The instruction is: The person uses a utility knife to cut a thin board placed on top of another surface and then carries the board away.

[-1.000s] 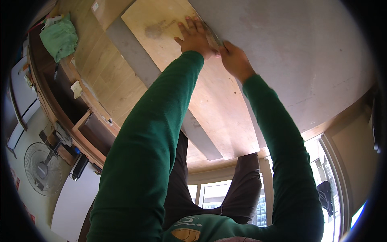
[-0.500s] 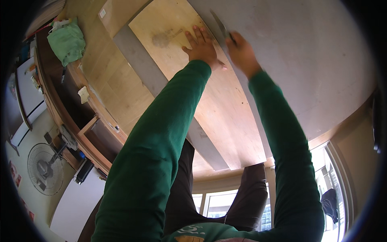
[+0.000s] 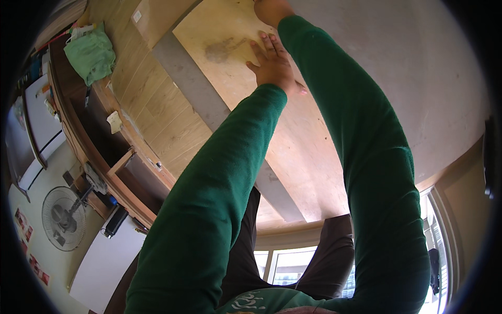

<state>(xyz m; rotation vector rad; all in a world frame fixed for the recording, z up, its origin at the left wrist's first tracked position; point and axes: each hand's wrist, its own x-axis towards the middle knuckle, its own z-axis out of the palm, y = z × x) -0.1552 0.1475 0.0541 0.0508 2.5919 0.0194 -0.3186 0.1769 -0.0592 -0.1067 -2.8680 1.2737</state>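
Both arms in long green knit sleeves, cuffs ending at wrists. Left hand [image 3: 272, 65] bare, no glove, ring or watch visible. Right hand [image 3: 269, 9] bare, mostly cut off at 12 o'clock. Dark brown trousers at 6 o'clock; green top with pale print.

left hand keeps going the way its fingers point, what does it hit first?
Likely the dark stain on the wooden panel. The left hand lies flat, fingers toward upper left; beyond that, the grey strip. Depth unclear.
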